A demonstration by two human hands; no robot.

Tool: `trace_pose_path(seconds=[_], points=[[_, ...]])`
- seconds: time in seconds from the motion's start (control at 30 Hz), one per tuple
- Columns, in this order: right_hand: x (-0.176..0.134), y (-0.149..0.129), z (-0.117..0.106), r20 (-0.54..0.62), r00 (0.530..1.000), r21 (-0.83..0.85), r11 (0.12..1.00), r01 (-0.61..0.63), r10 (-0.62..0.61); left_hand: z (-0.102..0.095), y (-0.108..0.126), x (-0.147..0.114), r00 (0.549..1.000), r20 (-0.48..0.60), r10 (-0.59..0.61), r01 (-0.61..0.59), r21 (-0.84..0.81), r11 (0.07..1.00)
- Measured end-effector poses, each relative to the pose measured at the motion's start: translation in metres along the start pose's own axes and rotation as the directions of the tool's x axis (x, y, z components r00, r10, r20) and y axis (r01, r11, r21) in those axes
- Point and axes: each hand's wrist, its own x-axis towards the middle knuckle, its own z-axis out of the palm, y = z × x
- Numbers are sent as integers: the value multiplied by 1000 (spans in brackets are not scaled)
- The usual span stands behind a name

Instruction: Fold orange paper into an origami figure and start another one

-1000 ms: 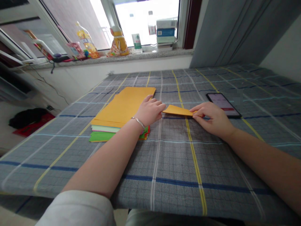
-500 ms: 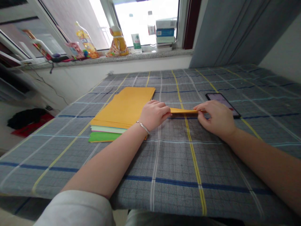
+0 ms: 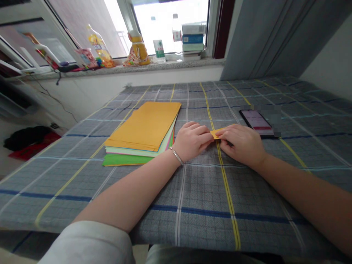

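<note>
A narrow folded strip of orange paper [image 3: 215, 134] shows between my hands, low over the checked cloth. My left hand [image 3: 194, 141] is closed on its left part, with a silver bangle at the wrist. My right hand [image 3: 242, 145] pinches the right part, thumb below and fingers on top. Most of the strip is hidden by the fingers. Left of my left hand lies a stack of coloured paper [image 3: 145, 126], orange on top, with pale green, pink and bright green sheets beneath.
A phone with a lit screen [image 3: 257, 123] lies just beyond my right hand. The plaid cloth [image 3: 203, 205] covers the table. On the windowsill [image 3: 176, 64] stand an orange drink bottle [image 3: 100, 47], a yellow jug [image 3: 139, 49], a white-green tube [image 3: 158, 50] and stacked boxes [image 3: 193, 38].
My hands have come closer together, the left moving right and the right moving slightly left. Less of the orange strip shows between them. The paper stack has stayed in place.
</note>
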Motion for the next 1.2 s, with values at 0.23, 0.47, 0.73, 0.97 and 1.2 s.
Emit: trace_pose_path(seconds=[0.23,0.47,0.73,0.97,1.2], points=[[-2,20,-1,-44,993,76,991,-108,111,3,-15,-7,995,-34,-99,98,-15,995],[-5,34,-2,-114,981,108,984,-145,157,5,-28,-12,956,-80,-282,275,-96,957],[-7,45,-1,-132,961,74,969,-236,244,8,-37,-14,930,-148,-337,306,-199,931],[-9,50,2,-40,980,11,981,-194,195,12,-42,-18,964,-39,-265,261,-85,962],[-6,36,1,86,996,-34,999,-14,17,10,-32,-13,996,60,-63,58,89,994]])
